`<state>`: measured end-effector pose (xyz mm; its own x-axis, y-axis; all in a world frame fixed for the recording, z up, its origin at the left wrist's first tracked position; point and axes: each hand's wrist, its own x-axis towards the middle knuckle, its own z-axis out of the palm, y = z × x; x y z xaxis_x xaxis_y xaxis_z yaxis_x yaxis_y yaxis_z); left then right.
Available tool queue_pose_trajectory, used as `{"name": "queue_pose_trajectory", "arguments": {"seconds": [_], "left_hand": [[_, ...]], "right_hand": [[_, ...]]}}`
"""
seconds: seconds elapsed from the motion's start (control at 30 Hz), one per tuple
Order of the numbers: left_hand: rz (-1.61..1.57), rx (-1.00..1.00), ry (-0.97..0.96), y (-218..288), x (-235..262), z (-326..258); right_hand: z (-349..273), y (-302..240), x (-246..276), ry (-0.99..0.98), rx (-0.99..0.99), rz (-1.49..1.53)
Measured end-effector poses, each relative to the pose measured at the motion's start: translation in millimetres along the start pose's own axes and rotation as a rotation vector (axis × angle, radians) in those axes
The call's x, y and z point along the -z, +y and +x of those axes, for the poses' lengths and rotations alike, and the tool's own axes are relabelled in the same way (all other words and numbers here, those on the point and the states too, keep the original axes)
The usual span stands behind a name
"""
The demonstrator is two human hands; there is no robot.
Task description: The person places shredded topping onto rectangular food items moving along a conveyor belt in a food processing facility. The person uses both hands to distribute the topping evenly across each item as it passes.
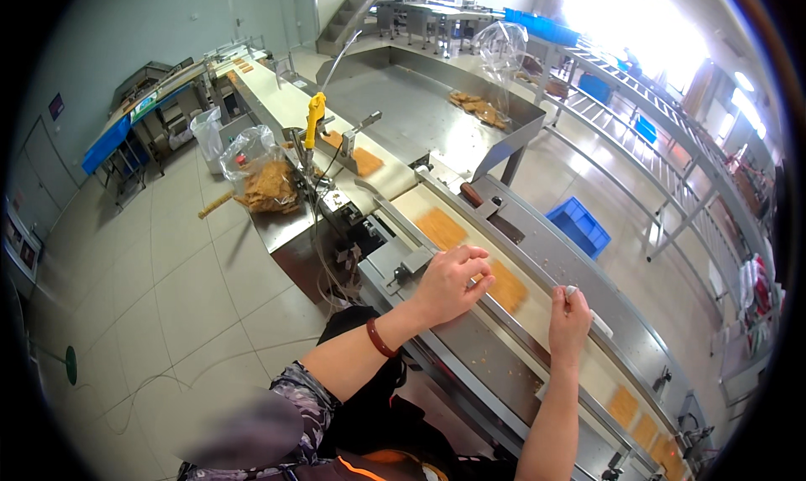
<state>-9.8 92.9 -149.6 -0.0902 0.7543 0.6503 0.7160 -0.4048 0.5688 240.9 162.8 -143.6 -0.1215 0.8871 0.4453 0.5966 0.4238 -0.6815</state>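
A white conveyor belt runs between metal rails, carrying flat orange-brown crisp sheets. My left hand hovers over the near rail with fingers loosely bent and apart, holding nothing I can see. Just beyond its fingertips, one brown sheet lies on the belt, and another sheet lies farther up. My right hand is closed above the belt near the far rail. A small white object shows at its fingertips; its kind is unclear. Several smaller pieces lie lower down the belt.
A yellow-handled tool stands at the belt's side. At left, a clear bag holds brown broken pieces. A metal tray table with more pieces stands beyond. A blue crate rests on the floor beside the roller rack.
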Motion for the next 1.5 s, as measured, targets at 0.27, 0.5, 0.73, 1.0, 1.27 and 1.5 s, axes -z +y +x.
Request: {"name": "queue_pose_trajectory", "arguments": {"seconds": [0.27,0.5,0.73,1.0,1.27,1.5], "left_hand": [[-0.013,-0.016,0.006,-1.2,-0.9,-0.1],[-0.007,-0.004,0.005,-2.8,-1.8,-2.2],[-0.008,-0.004,0.023,-4.1,2.4,-3.3],[-0.037,-0.006,0.025,-6.0,-4.8,-3.1],[-0.034,0.052,0.005,-6.9,-4.5,-5.5],[-0.030,0.051,0.018,-8.6,-4.9,-5.6]], "right_hand": [[-0.2,10.0,-1.9,0.020,-0.005,0.012],[-0.2,8.8,-2.5,0.010,-0.015,0.010],[2.1,10.0,-8.2,-0.024,-0.008,0.009],[0.1,24.9,-5.7,-0.028,-0.023,-0.005],[2.0,30.0,-10.1,-0.026,-0.009,0.077],[1.5,30.0,-10.5,-0.037,-0.001,0.079]]}}
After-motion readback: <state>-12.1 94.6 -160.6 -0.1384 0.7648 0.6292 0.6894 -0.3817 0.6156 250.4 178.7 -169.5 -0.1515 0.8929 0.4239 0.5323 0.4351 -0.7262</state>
